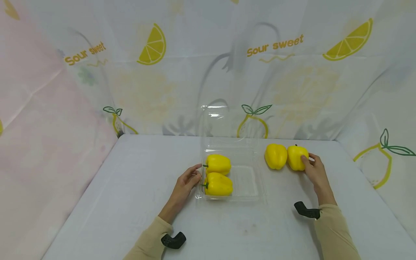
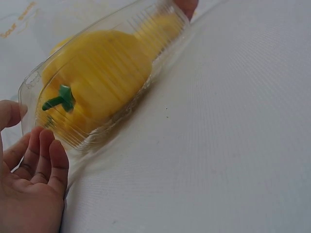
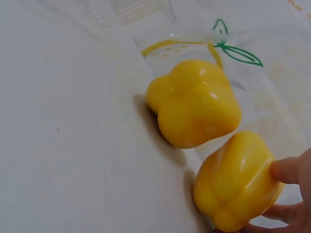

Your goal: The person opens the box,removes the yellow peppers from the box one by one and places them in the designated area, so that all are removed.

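Note:
My right hand grips the far-right yellow bell pepper, thumb on its near side and fingers at its right. Beside it, to the left, another yellow bell pepper lies on the table; both show in the right wrist view. Two more yellow peppers, an upper one and a lower one, lie in the left half of a clear plastic clamshell box, green stems pointing left. At that box's left end is my left hand, its relaxed fingertips right at the clear wall.
The box's clear lid stands raised at the back, close to the patterned curtain. A white cloth covers the table. Black curved wrist pieces, one left and one right, stick out from the sleeves.

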`<state>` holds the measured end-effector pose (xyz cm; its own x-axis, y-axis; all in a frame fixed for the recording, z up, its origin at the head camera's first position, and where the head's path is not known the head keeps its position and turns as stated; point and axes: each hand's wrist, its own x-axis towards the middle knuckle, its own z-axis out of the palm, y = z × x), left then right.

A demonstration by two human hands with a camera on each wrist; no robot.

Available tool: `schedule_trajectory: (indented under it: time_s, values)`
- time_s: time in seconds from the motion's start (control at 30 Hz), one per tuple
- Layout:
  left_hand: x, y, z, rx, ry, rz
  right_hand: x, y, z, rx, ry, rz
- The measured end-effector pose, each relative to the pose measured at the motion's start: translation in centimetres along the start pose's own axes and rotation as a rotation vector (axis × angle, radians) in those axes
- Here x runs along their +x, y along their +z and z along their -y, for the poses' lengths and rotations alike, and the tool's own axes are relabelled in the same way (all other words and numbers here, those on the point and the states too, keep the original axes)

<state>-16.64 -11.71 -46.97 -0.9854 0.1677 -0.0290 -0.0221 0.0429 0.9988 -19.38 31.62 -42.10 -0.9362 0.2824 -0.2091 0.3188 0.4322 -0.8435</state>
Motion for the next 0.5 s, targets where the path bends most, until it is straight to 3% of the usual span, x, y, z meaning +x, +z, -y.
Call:
schedule_trajectory:
  time_s: [0.5]
  values:
    - [-0.14,0.11,-0.40,-0.004,-0.012,-0.010,0.31,0.26,-0.25,0.004,0.010,-0.011]
